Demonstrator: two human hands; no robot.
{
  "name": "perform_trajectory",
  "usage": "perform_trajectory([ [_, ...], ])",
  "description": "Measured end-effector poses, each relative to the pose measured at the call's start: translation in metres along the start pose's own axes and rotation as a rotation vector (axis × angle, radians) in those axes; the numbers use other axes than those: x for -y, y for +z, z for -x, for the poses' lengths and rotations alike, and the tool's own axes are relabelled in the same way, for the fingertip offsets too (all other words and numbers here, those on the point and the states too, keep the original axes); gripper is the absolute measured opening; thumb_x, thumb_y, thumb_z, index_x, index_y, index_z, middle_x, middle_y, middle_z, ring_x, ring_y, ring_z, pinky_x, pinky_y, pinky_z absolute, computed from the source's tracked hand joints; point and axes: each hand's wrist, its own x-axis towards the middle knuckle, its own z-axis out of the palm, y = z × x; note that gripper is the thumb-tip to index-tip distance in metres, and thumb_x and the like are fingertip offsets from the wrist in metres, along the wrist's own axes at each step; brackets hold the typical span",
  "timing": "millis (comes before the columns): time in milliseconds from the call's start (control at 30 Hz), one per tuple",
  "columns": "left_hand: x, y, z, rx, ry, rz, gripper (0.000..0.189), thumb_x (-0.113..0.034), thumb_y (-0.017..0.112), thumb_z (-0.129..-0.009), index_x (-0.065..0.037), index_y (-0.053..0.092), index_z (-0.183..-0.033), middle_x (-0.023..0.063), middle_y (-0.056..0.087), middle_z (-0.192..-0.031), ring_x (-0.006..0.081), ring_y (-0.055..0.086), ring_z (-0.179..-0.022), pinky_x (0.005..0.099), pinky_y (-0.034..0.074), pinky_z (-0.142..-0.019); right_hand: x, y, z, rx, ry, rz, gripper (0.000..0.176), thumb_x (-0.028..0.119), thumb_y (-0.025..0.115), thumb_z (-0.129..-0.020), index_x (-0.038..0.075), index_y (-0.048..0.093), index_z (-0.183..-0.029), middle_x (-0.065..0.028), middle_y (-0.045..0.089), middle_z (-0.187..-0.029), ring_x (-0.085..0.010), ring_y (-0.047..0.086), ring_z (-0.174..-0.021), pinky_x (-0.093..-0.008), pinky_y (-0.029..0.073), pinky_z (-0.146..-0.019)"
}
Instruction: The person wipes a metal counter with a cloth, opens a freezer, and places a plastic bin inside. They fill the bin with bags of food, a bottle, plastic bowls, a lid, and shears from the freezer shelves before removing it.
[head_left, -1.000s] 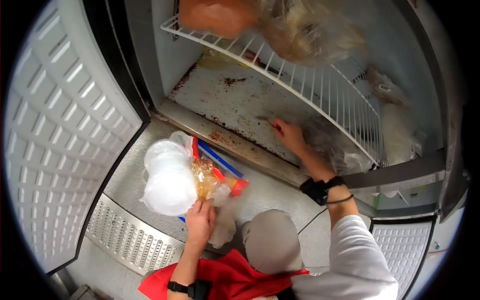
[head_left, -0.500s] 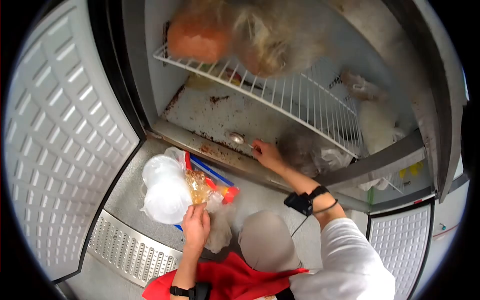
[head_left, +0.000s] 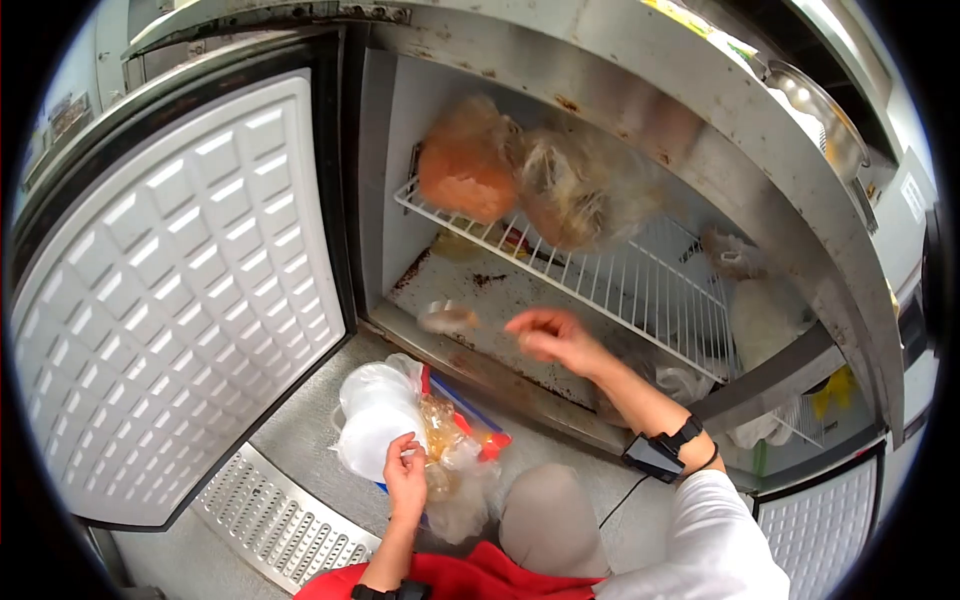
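My right hand (head_left: 555, 338) is inside the fridge opening, below the wire shelf, with fingers bent and thumb and forefinger apart. Left of its fingertips is a blurred spoon (head_left: 447, 317) over the dirty fridge floor (head_left: 500, 345); a gap shows between spoon and hand. Down by the kitchen floor, my left hand (head_left: 405, 470) hovers at the edge of a white plastic-wrapped bundle (head_left: 375, 430), its fingers loosely curled and apart. Beside it lie a clear bag with golden-brown contents (head_left: 440, 420) and a crumpled clear bag (head_left: 462, 500).
On the wire shelf (head_left: 600, 275) rest a bag of orange-pink food (head_left: 470, 175) and a cloudy plastic bag (head_left: 575, 190). The fridge door (head_left: 190, 290) stands wide on the left. A perforated metal strip (head_left: 285, 520) runs along the floor.
The view has shifted, showing more of the fridge front. The spoon was in my right hand's fingers and now appears apart from them, blurred. My left hand has lifted slightly off the golden-brown bag.
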Motion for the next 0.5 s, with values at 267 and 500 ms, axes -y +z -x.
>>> perform_trajectory([
  [267, 0.01, -0.01, -0.002, -0.01, 0.047, -0.061, 0.028, -0.002, 0.054, -0.08, -0.002, 0.055, -0.108, 0.0065, 0.057, -0.093, 0.0099, 0.052, -0.069, 0.0216, 0.044, -0.061, 0.099, 0.005, -0.002, -0.246, -0.514, 0.263, 0.028, 0.0, 0.049, -0.082, 0.003, 0.058, -0.107, -0.0031, 0.055, -0.082, -0.0061, 0.045, -0.062, -0.0192, 0.036, -0.052],
  [500, 0.021, -0.022, -0.015, -0.041, 0.122, -0.072, 0.024, -0.005, 0.053, -0.083, -0.004, 0.054, -0.107, 0.0057, 0.057, -0.089, 0.0122, 0.058, -0.066, 0.0236, 0.045, -0.055, 0.207, 0.053, -0.005, -0.7, -1.567, 1.232, 0.034, -0.007, 0.056, -0.071, 0.004, 0.062, -0.102, -0.0092, 0.057, -0.083, -0.0196, 0.054, -0.066, -0.0289, 0.043, -0.056],
])
